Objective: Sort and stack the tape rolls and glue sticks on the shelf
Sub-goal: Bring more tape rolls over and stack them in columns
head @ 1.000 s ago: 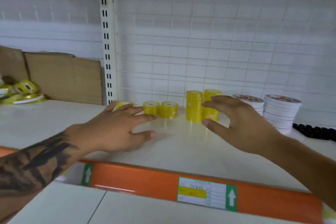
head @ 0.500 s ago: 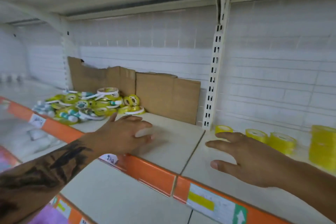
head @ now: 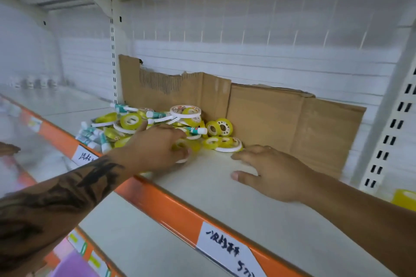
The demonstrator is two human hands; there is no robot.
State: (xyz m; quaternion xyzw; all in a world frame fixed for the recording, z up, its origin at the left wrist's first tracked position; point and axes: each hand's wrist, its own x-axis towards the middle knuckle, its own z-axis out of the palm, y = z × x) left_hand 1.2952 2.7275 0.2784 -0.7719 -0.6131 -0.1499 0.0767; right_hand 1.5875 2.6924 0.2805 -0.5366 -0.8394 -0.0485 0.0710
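A jumbled pile of yellow tape rolls (head: 131, 121) and white, green-labelled glue sticks (head: 195, 130) is seen at the shelf (head: 213, 186) back, against cardboard (head: 270, 114). The left hand (head: 155, 153) is laid on the pile, fingers relaxed, gripping nothing discernible; the right hand (head: 270, 173) is spread flat nearby. Handwritten price tags (head: 227, 252) are illegible.

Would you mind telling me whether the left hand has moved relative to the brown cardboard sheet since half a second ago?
Yes. The left hand has moved leftward and deeper along the brown cardboard sheet, reaching the pile of yellow tape rolls.
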